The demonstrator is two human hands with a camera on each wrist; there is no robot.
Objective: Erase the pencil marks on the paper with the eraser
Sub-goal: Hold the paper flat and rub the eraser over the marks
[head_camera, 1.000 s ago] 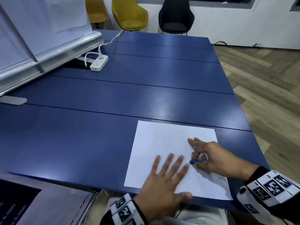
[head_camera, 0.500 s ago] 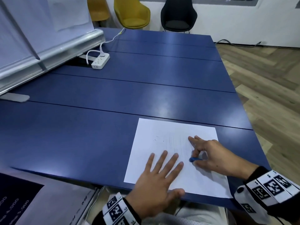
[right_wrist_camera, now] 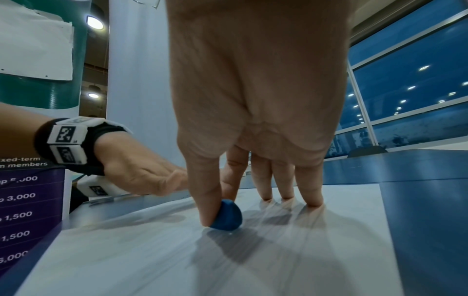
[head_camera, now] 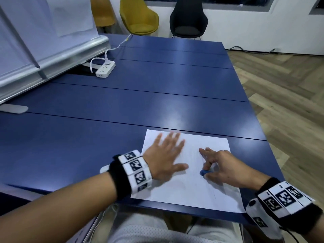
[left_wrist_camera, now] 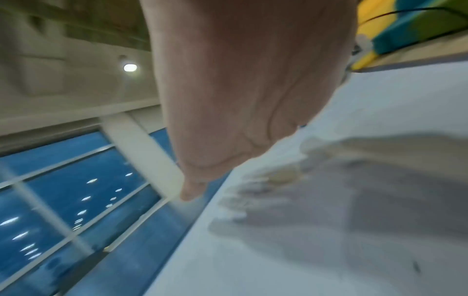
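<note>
Your left hand [head_camera: 166, 155] had slid up from the paper's [head_camera: 192, 186] near edge toward its far-left corner, fingers flat, probably pressing. Your right hand [head_camera: 226, 168] pinched the blue eraser [head_camera: 204, 172] mid-sheet, long axis roughly left-right.

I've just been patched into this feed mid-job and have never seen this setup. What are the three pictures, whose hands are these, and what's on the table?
No machine here: a person works with bare hands, wearing marker bands and cameras. The wide picture comes from a head camera looking down; the other two look along each wrist toward the fingers. On the blue table lies a white sheet of paper. The left hand lies open and flat on it, blurred. The right hand pinches a small blue eraser between thumb and forefinger, pressed onto the sheet, other fingertips touching the paper. A white power strip sits at the far left.
</note>
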